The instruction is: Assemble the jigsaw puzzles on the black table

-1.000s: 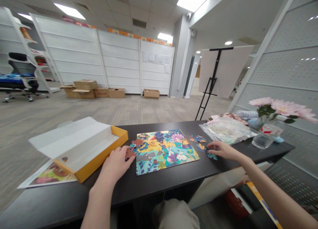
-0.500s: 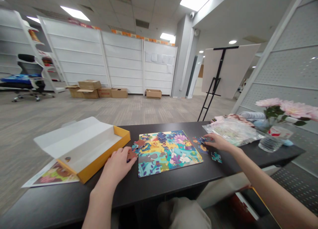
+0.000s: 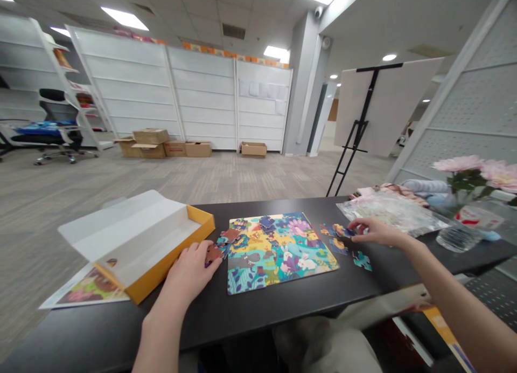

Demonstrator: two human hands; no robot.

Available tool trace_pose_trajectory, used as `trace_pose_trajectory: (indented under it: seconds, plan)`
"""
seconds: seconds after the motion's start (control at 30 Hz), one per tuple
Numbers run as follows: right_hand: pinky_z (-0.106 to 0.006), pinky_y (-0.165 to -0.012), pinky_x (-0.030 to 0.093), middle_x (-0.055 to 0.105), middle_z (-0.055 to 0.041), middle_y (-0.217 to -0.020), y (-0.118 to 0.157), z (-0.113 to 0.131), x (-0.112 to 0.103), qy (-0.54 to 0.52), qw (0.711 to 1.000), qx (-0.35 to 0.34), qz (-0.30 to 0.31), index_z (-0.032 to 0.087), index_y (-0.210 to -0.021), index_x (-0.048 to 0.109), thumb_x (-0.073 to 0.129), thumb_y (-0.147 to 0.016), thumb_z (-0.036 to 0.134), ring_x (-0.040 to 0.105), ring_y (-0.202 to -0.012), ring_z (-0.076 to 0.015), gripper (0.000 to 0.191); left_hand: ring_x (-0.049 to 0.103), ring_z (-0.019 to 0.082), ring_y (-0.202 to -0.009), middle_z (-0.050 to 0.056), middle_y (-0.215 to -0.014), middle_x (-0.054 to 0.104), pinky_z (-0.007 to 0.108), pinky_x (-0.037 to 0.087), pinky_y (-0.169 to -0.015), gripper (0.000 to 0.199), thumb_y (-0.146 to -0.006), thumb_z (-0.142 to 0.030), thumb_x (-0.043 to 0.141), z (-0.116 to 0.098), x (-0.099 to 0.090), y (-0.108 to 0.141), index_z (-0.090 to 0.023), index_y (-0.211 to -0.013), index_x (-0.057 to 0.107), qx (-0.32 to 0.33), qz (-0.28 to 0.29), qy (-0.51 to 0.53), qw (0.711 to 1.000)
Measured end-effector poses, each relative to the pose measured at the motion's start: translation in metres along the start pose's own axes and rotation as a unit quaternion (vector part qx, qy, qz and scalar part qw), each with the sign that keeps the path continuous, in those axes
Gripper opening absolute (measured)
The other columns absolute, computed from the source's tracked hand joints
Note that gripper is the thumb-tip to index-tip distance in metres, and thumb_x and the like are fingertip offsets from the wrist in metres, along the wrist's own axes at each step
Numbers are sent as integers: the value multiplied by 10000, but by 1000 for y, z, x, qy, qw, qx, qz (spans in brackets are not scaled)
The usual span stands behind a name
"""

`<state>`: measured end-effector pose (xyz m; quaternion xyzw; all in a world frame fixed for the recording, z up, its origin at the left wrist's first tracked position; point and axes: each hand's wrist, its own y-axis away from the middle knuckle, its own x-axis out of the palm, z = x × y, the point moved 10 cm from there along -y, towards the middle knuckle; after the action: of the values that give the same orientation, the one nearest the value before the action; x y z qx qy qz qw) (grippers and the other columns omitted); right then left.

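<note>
A colourful animal jigsaw puzzle [image 3: 278, 254] lies flat on the dark table, with a few loose pieces [image 3: 266, 223] on its upper part. My left hand [image 3: 194, 270] rests at the puzzle's left side, its fingers curved over a brown piece [image 3: 214, 253]. More brown and teal pieces lie just beyond it. To the right of the puzzle, my right hand [image 3: 371, 232] has thumb and fingers around a small dark blue piece [image 3: 349, 232]. Orange and blue pieces [image 3: 338, 246] lie beside those fingertips, and a teal piece [image 3: 362, 260] sits nearer the table's front edge.
An open yellow box [image 3: 173, 260] with a white lid stands on the left, over a printed sheet [image 3: 86, 288]. At the right are a clear plastic bag [image 3: 393, 212] and a glass vase [image 3: 458, 237] with pink flowers. Beyond the table stands an easel [image 3: 365, 109].
The view has shifted slightly, so the table's items appear further right. My right hand's fingers have drawn together at the small pieces. My left hand has stayed at the brown piece.
</note>
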<state>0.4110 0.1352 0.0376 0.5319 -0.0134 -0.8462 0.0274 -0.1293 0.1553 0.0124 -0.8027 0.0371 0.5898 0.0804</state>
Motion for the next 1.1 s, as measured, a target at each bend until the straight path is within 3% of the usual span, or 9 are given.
trace_pose_trajectory:
  seconds: [0.1, 0.3, 0.4, 0.5, 0.6, 0.77, 0.9, 1.1]
  plan:
    - [-338, -689, 509, 727, -53, -789, 13, -8, 11, 9, 998, 1, 57, 237, -898, 781, 799, -577, 550, 649, -762, -252, 449, 601, 302, -1118, 134, -1173, 646, 404, 461, -973, 472, -898, -444, 481, 2, 3, -2, -166, -1266, 582, 3, -2, 10, 1000]
    - [-393, -796, 504, 724, -67, -890, -6, -7, 0, 32, 999, -12, -35, 236, -1009, 749, 725, -667, 537, 654, -823, -270, 456, 595, 307, -1130, 134, -1188, 642, 416, 454, -995, 496, -885, -473, 475, 7, 7, -5, -166, -1261, 574, 1, 4, 23, 1000]
    - [-394, -779, 509, 719, -68, -847, -22, -9, 8, 33, 999, -8, -20, 220, -1078, 731, 737, -643, 519, 666, -802, -277, 528, 597, 305, -1135, 136, -1191, 636, 406, 458, -989, 499, -892, -478, 463, 7, 8, -7, -163, -1264, 568, 2, 11, 15, 1000]
    - [-390, -782, 517, 747, -81, -900, -29, -7, 15, 18, 999, -30, 4, 214, -1032, 733, 739, -650, 529, 674, -844, -286, 496, 598, 303, -1139, 136, -1192, 632, 392, 461, -983, 503, -898, -465, 458, 4, 7, -9, -155, -1280, 561, 5, 14, 4, 1000]
    - [-401, -799, 530, 758, -91, -945, -27, -8, 5, 15, 999, -34, -25, 217, -1017, 728, 728, -674, 590, 683, -863, -289, 507, 596, 304, -1142, 136, -1193, 632, 393, 455, -990, 494, -904, -447, 456, 1, 8, -12, -154, -1287, 561, 7, 17, -3, 1000]
    - [-432, -805, 578, 727, -144, -1105, -17, -9, -30, -78, 988, -8, -134, 198, -1125, 684, 692, -690, 709, 694, -917, -305, 671, 602, 311, -1134, 137, -1217, 632, 400, 467, -955, 484, -915, -458, 452, 1, 8, -13, -176, -1295, 556, -13, 18, -22, 1000]
    - [-435, -925, 573, 722, -143, -1140, -15, 21, -30, -171, 976, -29, -130, 205, -1124, 673, 731, -661, 713, 688, -1027, -316, 690, 604, 320, -1137, 139, -1217, 634, 399, 490, -891, 492, -914, -477, 464, 4, 3, -10, -182, -1297, 553, -48, 14, -38, 998]
    - [-416, -884, 599, 742, -121, -1077, -18, 114, 15, -209, 972, -90, -51, 215, -1102, 678, 740, -707, 652, 710, -976, -294, 593, 587, 324, -1152, 135, -1228, 619, 412, 483, -901, 455, -920, -454, 499, -4, -4, -5, -187, -1284, 556, -61, 21, -48, 997]
